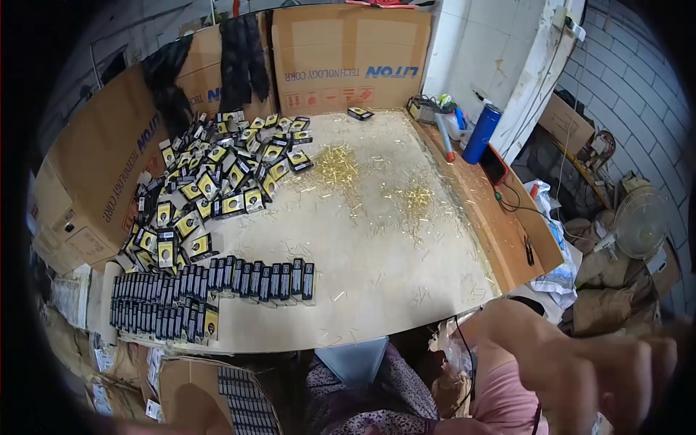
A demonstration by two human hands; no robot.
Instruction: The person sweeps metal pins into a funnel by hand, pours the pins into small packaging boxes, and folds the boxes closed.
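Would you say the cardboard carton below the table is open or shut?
The cardboard carton is open: rows of small boxes show inside.

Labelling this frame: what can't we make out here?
All in the head view:
Right hand: blurred; whether it holds anything is unclear.
Carton, lower left: rest cut off by bottom edge.
Fine print on black-and-yellow boxes: too small.
Gold pieces: too small for exact shape.

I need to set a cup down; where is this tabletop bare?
Barest: the tabletop right of the standing boxes, on the near side of the gold-coloured heaps, though a few strays lie there. Crowded: the left, with jumbled boxes behind the standing ones.
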